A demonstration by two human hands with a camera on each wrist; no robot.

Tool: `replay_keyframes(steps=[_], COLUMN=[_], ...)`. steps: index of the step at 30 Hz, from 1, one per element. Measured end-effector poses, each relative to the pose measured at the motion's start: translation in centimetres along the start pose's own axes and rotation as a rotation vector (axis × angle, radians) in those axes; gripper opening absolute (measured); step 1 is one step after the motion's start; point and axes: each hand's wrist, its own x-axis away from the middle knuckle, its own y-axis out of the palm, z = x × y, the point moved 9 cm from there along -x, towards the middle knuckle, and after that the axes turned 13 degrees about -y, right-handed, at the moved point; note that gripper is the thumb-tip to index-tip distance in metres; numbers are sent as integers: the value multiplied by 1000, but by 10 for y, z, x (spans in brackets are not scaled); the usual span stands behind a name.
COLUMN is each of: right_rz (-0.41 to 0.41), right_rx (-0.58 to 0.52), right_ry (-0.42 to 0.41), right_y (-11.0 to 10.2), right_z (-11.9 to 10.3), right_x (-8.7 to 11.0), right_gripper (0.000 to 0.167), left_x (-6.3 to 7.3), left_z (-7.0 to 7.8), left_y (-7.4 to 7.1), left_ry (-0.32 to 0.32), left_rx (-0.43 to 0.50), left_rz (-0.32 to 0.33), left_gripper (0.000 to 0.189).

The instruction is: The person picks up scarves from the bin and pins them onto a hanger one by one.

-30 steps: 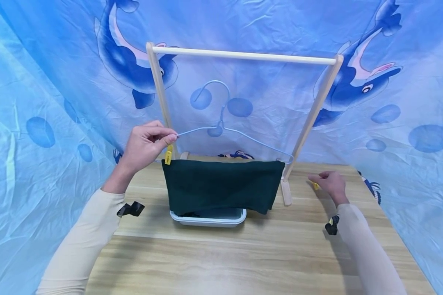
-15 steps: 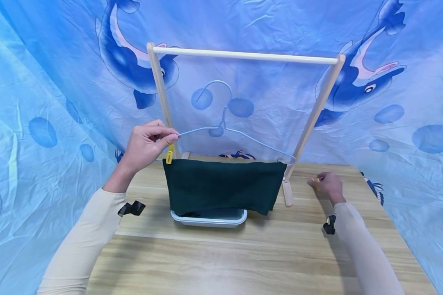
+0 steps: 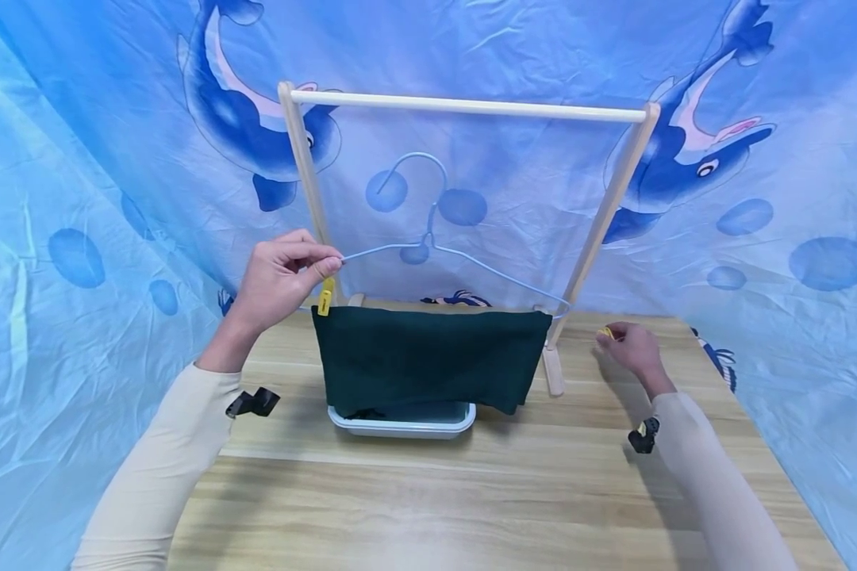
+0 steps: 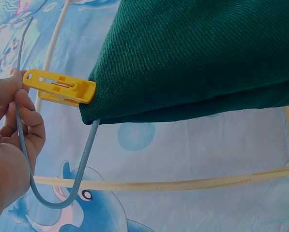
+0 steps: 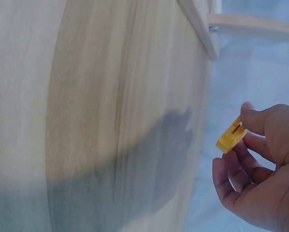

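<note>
My left hand pinches the left shoulder of a light blue wire hanger, whose hook points up and touches no rail. A dark green cloth is folded over the hanger's lower bar. One yellow clothespin clips the cloth's left top corner to the bar, just beside my left fingertips. At the right, over the table, my right hand holds a second yellow clothespin between thumb and fingers. The cloth's right top corner carries no clip.
A wooden rack with a white top rail stands behind the hanger. Under the cloth, a pale plastic basin sits on the wood-grain table. A blue dolphin-print curtain surrounds the table at the back and sides.
The clothespin in my right hand has turned and now shows at the fingertips, with the hand slightly higher. My left hand, the hanger and the cloth have hardly moved.
</note>
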Motion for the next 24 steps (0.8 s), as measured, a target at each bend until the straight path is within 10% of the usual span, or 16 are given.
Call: replay_keyframes(steps=[11,24], right_rz=[181,164], right_rx=[-55,-274], right_ry=[-102,-189], right_y=[-25,-47], right_z=[-17,-55], right_x=[10,23], right_gripper=[43,35], left_x=[3,6], left_z=[-3,-2], left_y=[-1,-2], left_ry=[-6,-3], left_rx=[-8,-16], left_rz=[5,12], left_gripper=[10,11])
